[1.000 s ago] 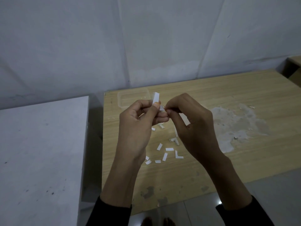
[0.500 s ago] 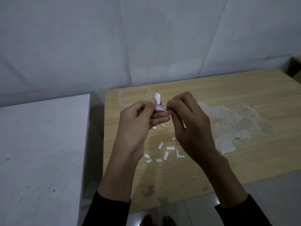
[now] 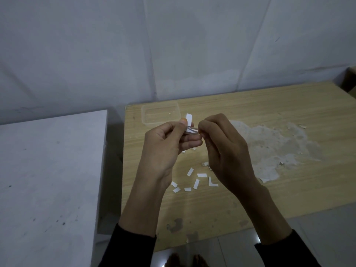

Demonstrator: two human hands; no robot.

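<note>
White and folded, the small paper strip [image 3: 189, 120] is pinched between the thumb and fingers [image 3: 189, 138] of your left hand [image 3: 169, 145]. One end stands upright above your thumb, and the other bends across toward your right hand [image 3: 225, 151]. Your right fingers are curled together and nip that bent end at their tips, so both hands are clamped on the same strip. You hold it in the air above the pale wooden surface [image 3: 250, 199], over its back left part.

Short white paper scraps [image 3: 196, 183] lie scattered on the surface beneath and between your wrists. A clear rectangular plastic container [image 3: 154, 123] sits near the back left corner, just beyond your left hand. A rough whitish worn patch [image 3: 269, 147] spreads to the right of your right hand. To your left stands a grey-white flat-topped block [image 3: 48, 170], parted from the surface by a dark gap.
</note>
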